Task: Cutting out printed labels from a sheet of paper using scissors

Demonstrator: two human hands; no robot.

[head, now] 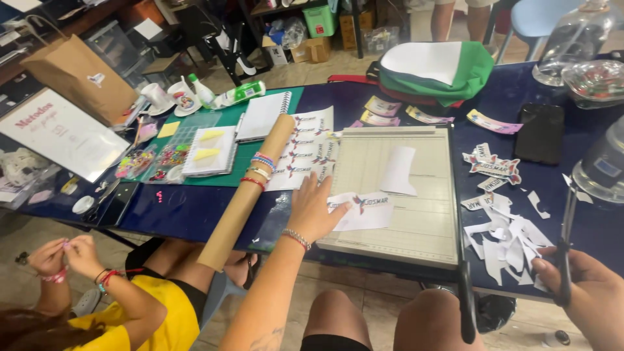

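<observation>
The person's bare knees sit lowest in the head view, just under the near edge of the blue table (195,211). On that edge rests the paper trimmer (390,195), a pale gridded board; its long axis runs away from the person, and the black blade arm (459,214) follows the board's right edge, with the arm's near end overhanging the table toward the knees.

The left hand (311,211) lies flat, fingers spread, palm down on the printed slip (361,209). The slip sits at the near-left part of the board, its long side crosswise to the blade arm and well short of it. A blank white offcut (398,170) lies farther up the board.

The right hand (588,292) is closed around a thin dark handle (567,250) that rises from the fist, to the right of the blade arm and apart from it. Whether that handle is part of the trimmer cannot be told.

White paper scraps (507,237) lie between the blade arm and the right hand. The cardboard tube (247,192) lies left of the trimmer, roughly parallel to it
</observation>
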